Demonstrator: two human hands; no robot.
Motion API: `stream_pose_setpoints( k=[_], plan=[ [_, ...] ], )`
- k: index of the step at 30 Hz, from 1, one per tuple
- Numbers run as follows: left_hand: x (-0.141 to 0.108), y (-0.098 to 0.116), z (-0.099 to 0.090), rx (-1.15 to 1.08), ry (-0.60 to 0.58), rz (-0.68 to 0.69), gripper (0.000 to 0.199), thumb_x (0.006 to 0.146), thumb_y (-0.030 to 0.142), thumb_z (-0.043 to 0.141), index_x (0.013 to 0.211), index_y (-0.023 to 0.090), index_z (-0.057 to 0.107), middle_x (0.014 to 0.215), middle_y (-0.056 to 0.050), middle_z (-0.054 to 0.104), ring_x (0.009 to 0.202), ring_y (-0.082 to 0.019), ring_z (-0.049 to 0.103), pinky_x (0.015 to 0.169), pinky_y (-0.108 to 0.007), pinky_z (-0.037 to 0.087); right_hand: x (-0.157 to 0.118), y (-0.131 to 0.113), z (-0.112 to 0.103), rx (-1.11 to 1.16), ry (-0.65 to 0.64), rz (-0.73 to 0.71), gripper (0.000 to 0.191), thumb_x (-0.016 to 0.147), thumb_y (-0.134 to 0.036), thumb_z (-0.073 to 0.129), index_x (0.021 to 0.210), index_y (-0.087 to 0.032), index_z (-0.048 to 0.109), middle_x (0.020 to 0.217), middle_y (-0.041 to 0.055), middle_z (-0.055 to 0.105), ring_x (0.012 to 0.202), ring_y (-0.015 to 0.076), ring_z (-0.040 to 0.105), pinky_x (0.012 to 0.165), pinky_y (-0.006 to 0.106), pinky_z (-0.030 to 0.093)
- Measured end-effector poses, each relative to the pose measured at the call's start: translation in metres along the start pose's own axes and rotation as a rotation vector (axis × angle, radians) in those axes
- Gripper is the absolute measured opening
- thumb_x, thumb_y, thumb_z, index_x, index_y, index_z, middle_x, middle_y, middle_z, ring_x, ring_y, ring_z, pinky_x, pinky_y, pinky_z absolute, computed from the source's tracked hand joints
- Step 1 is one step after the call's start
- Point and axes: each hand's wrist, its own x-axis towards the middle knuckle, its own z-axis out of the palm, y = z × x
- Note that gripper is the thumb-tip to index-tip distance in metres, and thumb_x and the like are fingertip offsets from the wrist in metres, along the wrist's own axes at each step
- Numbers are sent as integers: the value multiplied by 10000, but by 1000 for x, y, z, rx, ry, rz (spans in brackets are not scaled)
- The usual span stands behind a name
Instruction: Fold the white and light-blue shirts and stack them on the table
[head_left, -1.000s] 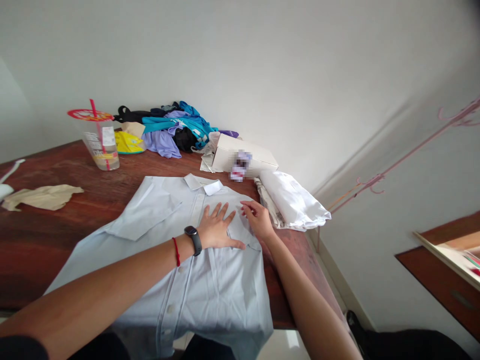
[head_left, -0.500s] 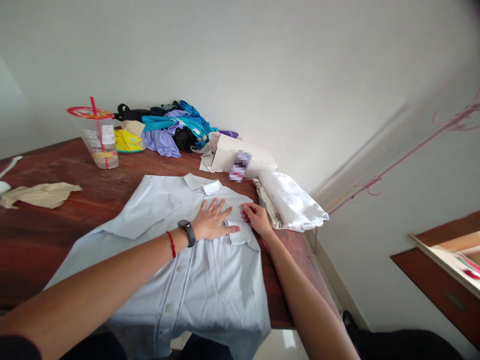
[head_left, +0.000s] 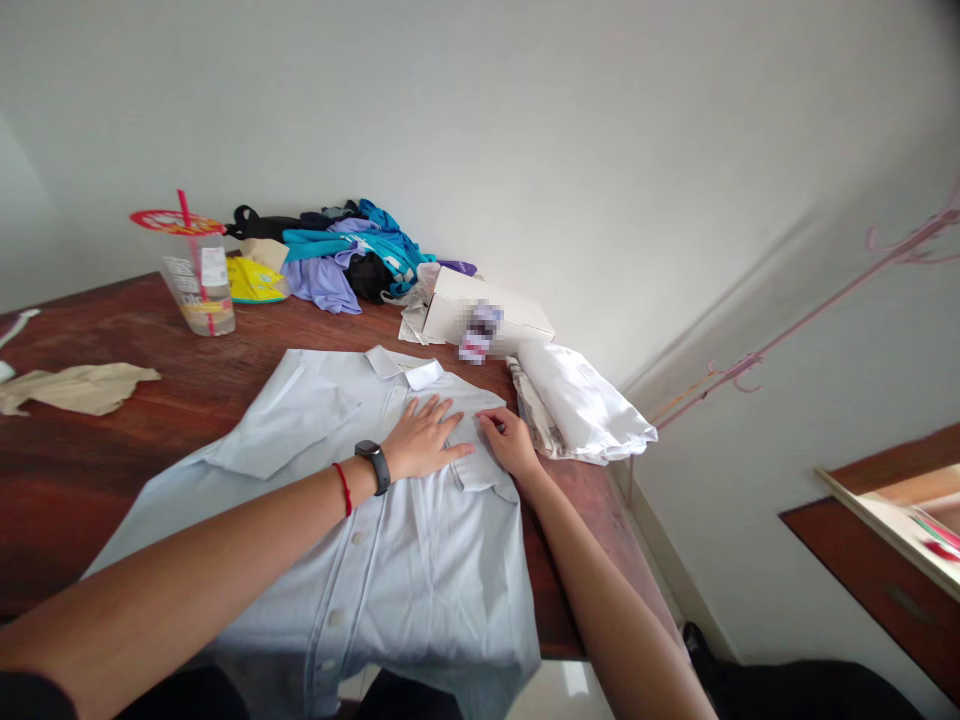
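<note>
A pale blue button-up shirt (head_left: 442,560) lies front side up, its collar away from me and its hem hanging over the near table edge. Pressed flat on its chest, fingers spread, is my left hand (head_left: 424,437), with a dark watch and a red string bracelet on the wrist. My right hand (head_left: 510,440) is closed in a pinch on the shirt's fabric near the right shoulder, beside the folded-in sleeve. Its fingertips are partly hidden. The other sleeve (head_left: 300,420) lies folded across the left side of the shirt.
On the brown wooden table (head_left: 217,375) stand a plastic cup (head_left: 199,285) with a red straw and a white box (head_left: 517,310). Piled clothes (head_left: 330,260) lie by the wall. White packaged cloth (head_left: 585,400) rests at right, crumpled brown paper (head_left: 82,388) at left. A pink rack (head_left: 817,300) leans nearby.
My right hand has shifted slightly left along the shirt's shoulder, its fingers drawn closer together. My left hand remains flat on the chest, with hardly any movement.
</note>
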Motion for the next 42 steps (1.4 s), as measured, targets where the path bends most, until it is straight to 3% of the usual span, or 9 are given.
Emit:
stream_pose_setpoints(
  k=[3,6,9,12,20,28,36,39,42],
  plan=[
    [1,0,2,18,10,-13,716,1012,660,388,1531,176,483,1655,-166,350,1548,-389,255,1226,-636,181,0,5,0,-162,-49,-11,384,934,-377,557,1186,-144,729,1285,178,680,1220,291,621,1078,438,466],
    [1,1,3,34,20,-15,690,1007,627,442,1536,185,475,1656,-164,348,1545,-381,270,1226,-631,193,-2,3,0,-343,-210,78,537,978,-400,528,1452,-152,575,1598,172,437,1507,327,359,1234,539,254],
    [0,2,1,38,20,-16,669,1002,605,473,1531,196,479,1653,-162,355,1542,-380,278,1225,-631,201,-2,-2,-1,-435,-341,182,626,1028,-466,455,1591,-200,393,1707,104,227,1590,330,131,1256,612,98],
    [0,3,0,40,20,-16,675,1002,596,479,1529,175,480,1650,-174,355,1540,-386,282,1224,-632,205,-2,-6,-1,-470,-412,213,681,1042,-526,412,1637,-223,279,1727,70,121,1600,317,44,1259,606,50],
    [2,0,4,35,34,-11,664,999,589,486,1524,183,487,1646,-174,364,1537,-386,288,1221,-637,202,-1,-10,-3,-523,-466,238,705,1043,-610,324,1654,-277,207,1731,13,29,1597,325,-36,1251,634,49],
    [2,-1,5,27,34,-8,642,1021,587,440,1527,195,488,1648,-161,368,1539,-379,287,1225,-635,202,3,-10,-6,-504,-421,243,661,1048,-601,310,1639,-309,264,1729,-9,92,1601,319,28,1252,648,73],
    [2,-5,12,35,86,15,567,1037,528,446,1497,205,526,1625,-165,407,1518,-388,329,1206,-657,231,3,-1,-6,-424,-333,217,684,1021,-573,427,1613,-238,352,1723,67,156,1594,347,79,1252,631,113],
    [3,-5,12,1,142,26,484,1033,473,478,1428,214,588,1582,-158,470,1488,-392,376,1188,-656,265,-2,-10,-8,-384,-294,160,665,992,-531,516,1570,-213,438,1714,94,193,1587,378,92,1241,659,104],
    [7,-5,6,-175,240,53,333,1005,341,534,1270,199,678,1367,-149,651,1333,-358,550,1135,-586,375,-9,-28,-7,-313,-350,45,704,959,-535,582,1572,-225,432,1707,106,216,1588,368,100,1241,669,60]
  ],
)
